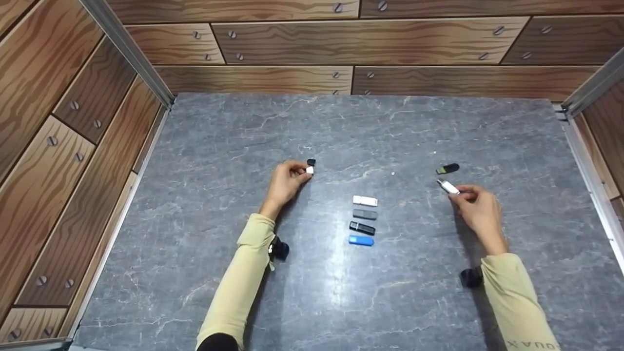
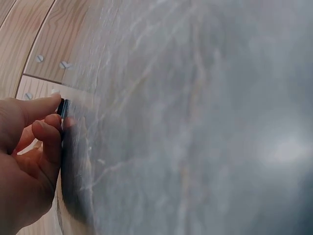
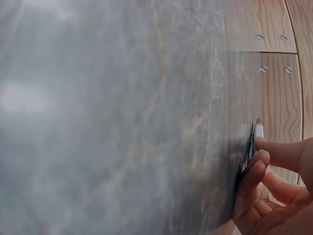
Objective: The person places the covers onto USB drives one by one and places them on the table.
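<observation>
My left hand (image 1: 286, 184) pinches a small white cap (image 1: 310, 170) between thumb and fingertips, low over the table. Right beside it lies a small black cap (image 1: 311, 161). Over on the right, my right hand (image 1: 480, 209) holds a white USB stick (image 1: 449, 187) by its rear end, the bare metal plug pointing up and left. Just beyond that plug lies a black and green USB stick (image 1: 448, 168). In the right wrist view the white stick (image 3: 259, 131) shows close to the tabletop at the thumb tip.
Between the arms lies a column of USB sticks: white (image 1: 365, 201), grey (image 1: 365, 214), black (image 1: 362, 228) and blue (image 1: 361, 240). A tiny white speck (image 1: 393, 173) is on the grey marbled table (image 1: 234, 136). Wood-patterned walls (image 1: 287, 44) enclose the back and sides.
</observation>
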Action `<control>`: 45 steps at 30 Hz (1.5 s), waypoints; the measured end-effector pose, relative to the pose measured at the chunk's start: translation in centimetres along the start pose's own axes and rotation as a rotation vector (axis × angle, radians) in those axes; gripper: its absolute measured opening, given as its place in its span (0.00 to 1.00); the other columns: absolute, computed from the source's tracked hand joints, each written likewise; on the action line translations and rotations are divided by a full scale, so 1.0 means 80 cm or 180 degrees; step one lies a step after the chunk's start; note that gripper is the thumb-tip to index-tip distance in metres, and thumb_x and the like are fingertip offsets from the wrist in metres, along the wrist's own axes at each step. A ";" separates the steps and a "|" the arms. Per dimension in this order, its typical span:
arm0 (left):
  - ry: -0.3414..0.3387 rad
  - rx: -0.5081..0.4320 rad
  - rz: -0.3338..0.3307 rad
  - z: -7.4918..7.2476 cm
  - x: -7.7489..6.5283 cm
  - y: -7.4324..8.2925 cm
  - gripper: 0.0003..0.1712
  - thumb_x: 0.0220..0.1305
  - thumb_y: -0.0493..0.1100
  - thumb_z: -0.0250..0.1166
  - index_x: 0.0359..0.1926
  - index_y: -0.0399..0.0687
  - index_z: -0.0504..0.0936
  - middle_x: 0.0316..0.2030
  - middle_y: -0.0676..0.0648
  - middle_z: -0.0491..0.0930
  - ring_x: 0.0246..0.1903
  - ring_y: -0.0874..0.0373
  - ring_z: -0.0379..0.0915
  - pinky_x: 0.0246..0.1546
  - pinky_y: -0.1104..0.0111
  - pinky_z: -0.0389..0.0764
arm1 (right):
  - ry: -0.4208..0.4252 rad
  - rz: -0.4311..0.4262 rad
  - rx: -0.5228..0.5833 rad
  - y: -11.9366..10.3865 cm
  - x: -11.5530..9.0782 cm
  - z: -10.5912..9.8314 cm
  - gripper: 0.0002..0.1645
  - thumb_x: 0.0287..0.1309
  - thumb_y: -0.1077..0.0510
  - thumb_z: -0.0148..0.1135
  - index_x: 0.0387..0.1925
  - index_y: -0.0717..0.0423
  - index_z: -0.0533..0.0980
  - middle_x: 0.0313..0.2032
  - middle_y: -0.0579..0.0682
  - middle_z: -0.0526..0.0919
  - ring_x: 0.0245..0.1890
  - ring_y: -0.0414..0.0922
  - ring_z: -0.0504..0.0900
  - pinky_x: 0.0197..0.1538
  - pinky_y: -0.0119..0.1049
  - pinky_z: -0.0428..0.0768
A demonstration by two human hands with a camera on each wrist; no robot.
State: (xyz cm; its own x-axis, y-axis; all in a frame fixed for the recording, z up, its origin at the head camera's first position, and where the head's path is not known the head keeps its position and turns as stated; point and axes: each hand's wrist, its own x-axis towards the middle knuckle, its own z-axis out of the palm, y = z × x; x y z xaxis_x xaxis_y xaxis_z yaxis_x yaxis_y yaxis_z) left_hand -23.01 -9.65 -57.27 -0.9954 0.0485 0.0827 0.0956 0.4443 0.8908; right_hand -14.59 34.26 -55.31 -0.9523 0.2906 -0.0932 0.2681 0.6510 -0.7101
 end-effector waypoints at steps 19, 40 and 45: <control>-0.0210 -0.0341 -0.0301 0.001 -0.021 0.013 0.12 0.65 0.31 0.72 0.49 0.33 0.86 0.39 0.35 0.89 0.16 0.67 0.72 0.18 0.77 0.75 | -0.0023 -0.0033 0.0607 0.004 -0.008 0.006 0.23 0.70 0.57 0.68 0.60 0.66 0.80 0.22 0.13 0.77 0.15 0.25 0.78 0.23 0.22 0.73; -0.0444 0.0149 -0.0060 0.015 -0.037 0.022 0.11 0.63 0.35 0.75 0.46 0.37 0.90 0.38 0.38 0.92 0.22 0.69 0.71 0.25 0.78 0.72 | -0.0662 -0.0089 0.1911 -0.004 -0.020 0.019 0.18 0.67 0.67 0.68 0.57 0.69 0.79 0.30 0.34 0.90 0.18 0.33 0.83 0.23 0.25 0.82; -0.0564 0.0173 -0.0035 0.025 -0.042 0.026 0.11 0.62 0.35 0.75 0.46 0.37 0.89 0.40 0.39 0.92 0.27 0.67 0.72 0.30 0.78 0.72 | -0.0825 -0.0154 0.1903 -0.010 -0.025 0.028 0.21 0.67 0.67 0.68 0.58 0.74 0.77 0.30 0.36 0.91 0.18 0.34 0.83 0.23 0.26 0.82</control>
State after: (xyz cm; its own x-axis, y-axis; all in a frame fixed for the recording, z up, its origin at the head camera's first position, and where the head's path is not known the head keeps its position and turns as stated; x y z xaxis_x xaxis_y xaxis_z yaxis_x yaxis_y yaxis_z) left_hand -19.48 -7.07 -56.60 -0.9801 0.1979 -0.0113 0.0896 0.4932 0.8653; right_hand -13.20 31.58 -56.11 -0.9856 0.0436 -0.1633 0.1678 0.1351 -0.9765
